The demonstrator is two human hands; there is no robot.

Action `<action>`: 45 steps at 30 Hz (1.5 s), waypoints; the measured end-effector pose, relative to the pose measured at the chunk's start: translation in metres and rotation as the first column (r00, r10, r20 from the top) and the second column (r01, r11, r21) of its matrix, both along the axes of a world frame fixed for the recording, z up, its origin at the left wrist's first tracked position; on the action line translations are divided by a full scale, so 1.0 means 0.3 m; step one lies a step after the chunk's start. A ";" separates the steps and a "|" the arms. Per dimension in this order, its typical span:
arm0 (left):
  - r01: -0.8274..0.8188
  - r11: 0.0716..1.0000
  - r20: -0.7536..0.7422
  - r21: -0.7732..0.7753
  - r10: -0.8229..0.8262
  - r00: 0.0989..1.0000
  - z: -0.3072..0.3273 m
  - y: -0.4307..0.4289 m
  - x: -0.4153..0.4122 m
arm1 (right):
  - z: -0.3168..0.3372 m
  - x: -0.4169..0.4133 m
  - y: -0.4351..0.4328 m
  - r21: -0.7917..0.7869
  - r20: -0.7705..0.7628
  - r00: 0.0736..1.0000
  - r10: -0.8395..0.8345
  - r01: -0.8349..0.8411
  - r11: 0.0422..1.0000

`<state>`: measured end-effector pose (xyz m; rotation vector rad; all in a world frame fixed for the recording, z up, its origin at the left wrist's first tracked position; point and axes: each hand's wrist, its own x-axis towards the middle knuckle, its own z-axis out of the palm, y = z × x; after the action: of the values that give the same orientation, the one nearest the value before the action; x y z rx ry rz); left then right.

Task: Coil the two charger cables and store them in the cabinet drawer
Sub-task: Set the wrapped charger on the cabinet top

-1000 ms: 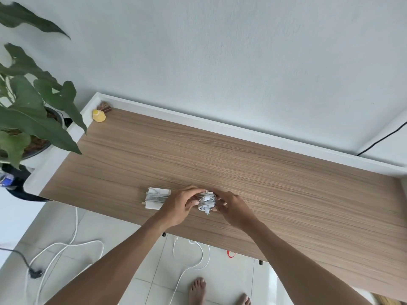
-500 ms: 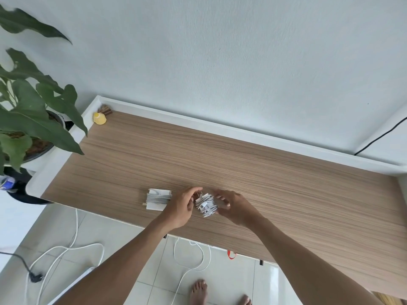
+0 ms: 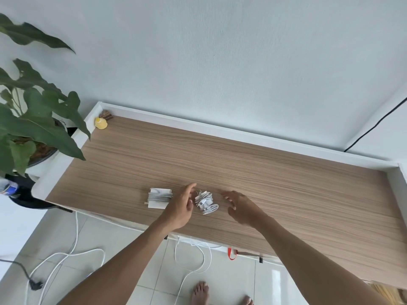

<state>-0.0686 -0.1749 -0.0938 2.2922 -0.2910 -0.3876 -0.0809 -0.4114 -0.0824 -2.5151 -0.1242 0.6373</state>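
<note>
Two bare feet (image 3: 199, 292) stand on pale floor tiles, nearest the viewer, with loose white floor cables (image 3: 193, 260) beside them. Two bare forearms reach from the lower edge over the front of the wooden cabinet top (image 3: 286, 194).

Left hand (image 3: 179, 208): open, palm turned rightward, fingers straight and loosely together, forefinger aimed away toward the wall. It holds nothing. The fingers lie just beside the coil; whether they touch it cannot be told.

Right hand (image 3: 240, 209): open, palm down, fingers spread and lightly bent, pointing left toward the coil but clear of it. It holds nothing.

Loose white coil (image 3: 206, 202): on the cabinet top between the two hands, near the front edge. Long axis slants from far-left to near-right. What look like metal plug prongs stand at the far end, and a cable loop lies at the near end.

Wound charger (image 3: 159, 198): on the top, just left of the left hand. White block wrapped in pale cable, strands running left to right.

Small yellow object (image 3: 100, 123): far left corner.

Potted plant (image 3: 33, 128): beyond the left end.

Black wall cable (image 3: 374, 126): far right.
</note>
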 end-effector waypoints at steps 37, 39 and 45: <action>-0.018 0.967 0.072 0.254 0.000 0.997 -0.003 -0.087 -0.101 | 0.141 -0.183 -0.038 -0.072 0.099 0.993 -0.071 0.078 0.994; -0.062 0.975 0.118 0.214 0.037 0.992 -0.009 -0.097 -0.094 | 0.129 -0.190 -0.040 -0.065 0.087 0.993 -0.082 0.088 0.994; -0.072 0.984 0.195 0.161 0.040 0.980 -0.022 -0.090 -0.094 | 0.121 -0.206 -0.038 -0.034 0.066 0.989 -0.134 0.137 0.990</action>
<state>-0.0968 -0.2018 -0.1003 2.5022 -0.2981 -0.1673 -0.1427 -0.4227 -0.0460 -2.5559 0.0367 0.5097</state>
